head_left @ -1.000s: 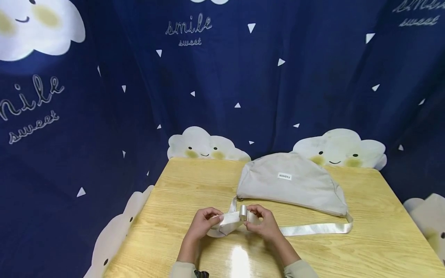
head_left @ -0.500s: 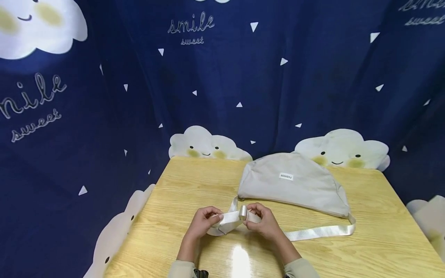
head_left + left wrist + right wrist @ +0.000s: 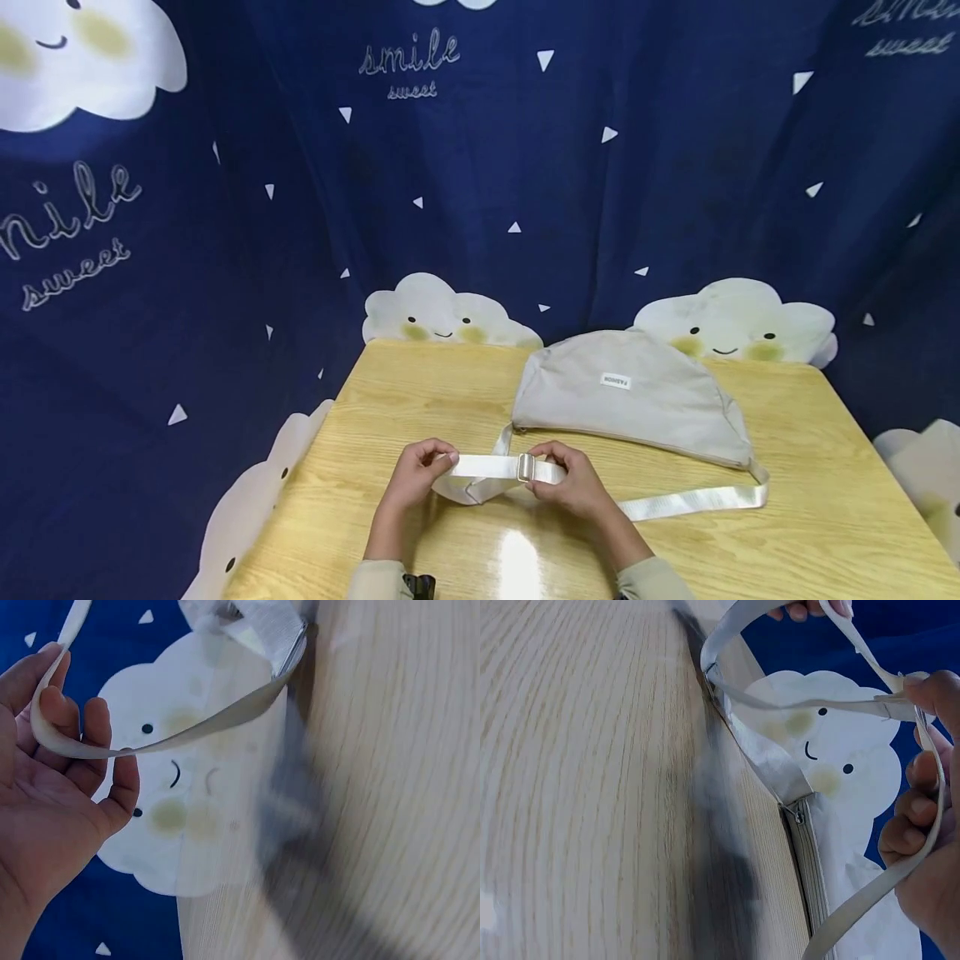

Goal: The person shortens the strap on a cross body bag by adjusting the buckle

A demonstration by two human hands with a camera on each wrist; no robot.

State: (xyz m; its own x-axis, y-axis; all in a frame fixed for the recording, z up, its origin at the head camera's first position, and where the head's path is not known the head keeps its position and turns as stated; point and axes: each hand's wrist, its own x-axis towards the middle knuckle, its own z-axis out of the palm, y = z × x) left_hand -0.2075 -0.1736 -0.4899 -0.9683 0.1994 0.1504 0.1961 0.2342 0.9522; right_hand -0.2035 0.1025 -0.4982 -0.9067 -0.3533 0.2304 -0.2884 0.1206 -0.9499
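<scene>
A light grey handbag [image 3: 630,408] lies on the table, its pale webbing strap [image 3: 483,467] reaching toward me. My left hand [image 3: 412,477] pinches the strap between thumb and fingers. At the metal slide buckle [image 3: 526,467], my right hand [image 3: 572,482] grips the strap, thumb and fingertips beside the metal. Between both hands the strap runs straight and flat, and a slack loop hangs below it. The left wrist view shows the strap [image 3: 195,731] curving past my fingers. In the right wrist view, a strap end meets the bag at a small metal ring [image 3: 799,814].
The wooden table [image 3: 420,392] lies under the bag and hands. Another strap stretch [image 3: 693,502] rests on it at the right. A dark blue curtain [image 3: 465,175] with clouds hangs behind and to the sides.
My left hand has moved left, drawing the strap through the buckle. The bulge of strap standing up at the buckle has flattened. My right hand has stayed nearly in place.
</scene>
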